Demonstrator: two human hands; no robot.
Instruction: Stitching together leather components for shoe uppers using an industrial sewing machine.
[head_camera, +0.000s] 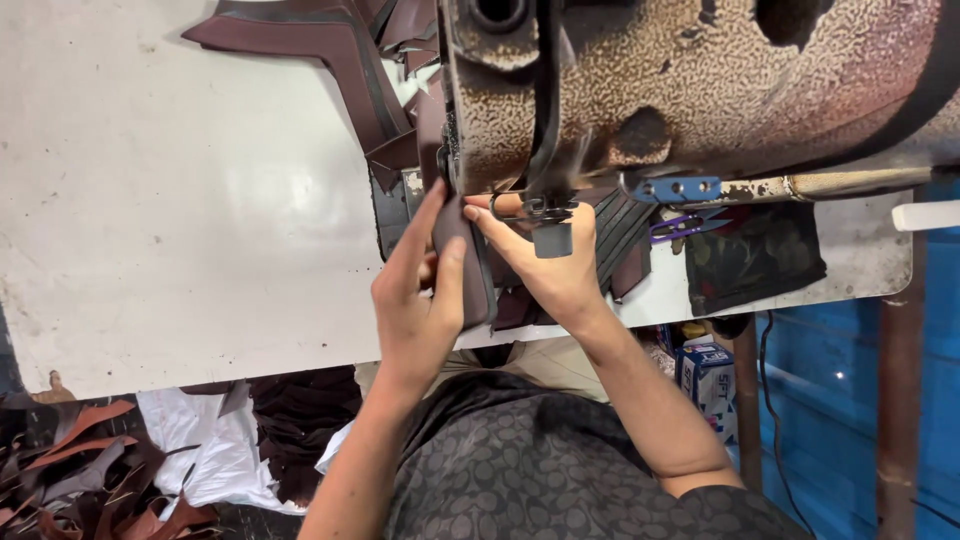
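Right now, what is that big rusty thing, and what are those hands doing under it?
You are looking down from a camera on a person's head, so the arms reaching forward are their own. The big speckled thing is an old sewing machine on a white table. The left hand and right hand together hold a dark brown leather piece right by the needle part. More brown cut pieces lie on the table behind it, purple snips lie to the right, and leather scraps are piled on the floor.
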